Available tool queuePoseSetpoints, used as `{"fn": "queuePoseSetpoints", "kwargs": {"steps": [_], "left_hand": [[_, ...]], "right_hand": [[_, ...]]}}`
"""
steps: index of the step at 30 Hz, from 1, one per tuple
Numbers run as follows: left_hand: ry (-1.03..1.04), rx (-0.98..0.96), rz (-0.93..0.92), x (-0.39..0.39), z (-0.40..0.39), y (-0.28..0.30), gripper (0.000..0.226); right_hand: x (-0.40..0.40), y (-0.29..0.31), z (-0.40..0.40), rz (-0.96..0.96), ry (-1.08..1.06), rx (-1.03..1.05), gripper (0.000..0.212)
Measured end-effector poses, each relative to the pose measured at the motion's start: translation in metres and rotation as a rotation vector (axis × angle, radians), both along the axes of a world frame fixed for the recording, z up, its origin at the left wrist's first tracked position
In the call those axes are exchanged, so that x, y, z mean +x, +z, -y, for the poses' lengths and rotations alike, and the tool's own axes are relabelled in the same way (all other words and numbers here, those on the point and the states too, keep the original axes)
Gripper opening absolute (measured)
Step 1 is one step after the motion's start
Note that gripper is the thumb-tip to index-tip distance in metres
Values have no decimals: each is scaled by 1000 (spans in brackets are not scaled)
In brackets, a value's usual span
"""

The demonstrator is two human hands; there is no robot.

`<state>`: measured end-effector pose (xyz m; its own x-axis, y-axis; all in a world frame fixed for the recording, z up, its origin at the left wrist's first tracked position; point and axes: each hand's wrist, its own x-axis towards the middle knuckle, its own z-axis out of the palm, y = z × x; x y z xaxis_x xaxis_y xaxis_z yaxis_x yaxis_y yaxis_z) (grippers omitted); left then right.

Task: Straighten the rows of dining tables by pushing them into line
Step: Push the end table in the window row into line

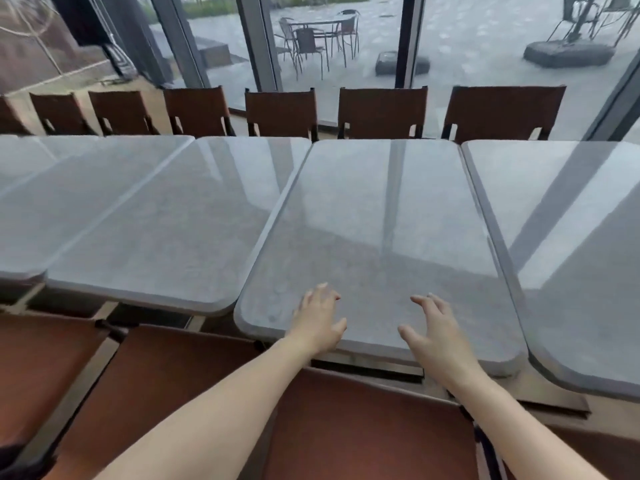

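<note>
A: Grey stone-look tops, a whole row of them. How far along is the lining-up?

B: Not finished, I'd judge. The middle table (377, 237) sticks out nearer the person than the table to its left (145, 230), so their near edges don't match. The table on the right (581, 244) looks closer to level with it.

A: And the hands?

B: Left hand (320, 318) and right hand (434, 329) lie at the middle table's near edge, fingers spread and loose, gripping nothing.

A: Any writing?

B: None readable.
</note>
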<state>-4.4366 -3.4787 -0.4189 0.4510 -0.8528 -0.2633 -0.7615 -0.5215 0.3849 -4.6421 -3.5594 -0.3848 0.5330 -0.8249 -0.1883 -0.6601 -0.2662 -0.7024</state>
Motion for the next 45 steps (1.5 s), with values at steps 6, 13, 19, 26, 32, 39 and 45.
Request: {"fn": "queuePoseSetpoints", "kwargs": {"steps": [6, 13, 19, 26, 32, 39, 45], "left_hand": [[11, 3, 212, 41, 21, -56, 66], [7, 14, 298, 53, 27, -98, 66], [9, -3, 279, 51, 24, -95, 65], [0, -38, 275, 51, 23, -95, 66], [6, -63, 270, 50, 22, -98, 65], [1, -56, 266, 49, 24, -97, 64], [-15, -55, 285, 50, 25, -98, 65]], "right_hand": [[24, -70, 52, -311, 133, -230, 75], [30, -134, 67, -535, 309, -424, 101], [22, -135, 59, -568, 340, -508, 100], [20, -138, 55, -641, 394, -590, 138], [21, -134, 47, -599, 344, -635, 145], [19, -141, 53, -516, 332, -651, 142], [20, -143, 58, -524, 354, -650, 142]]}}
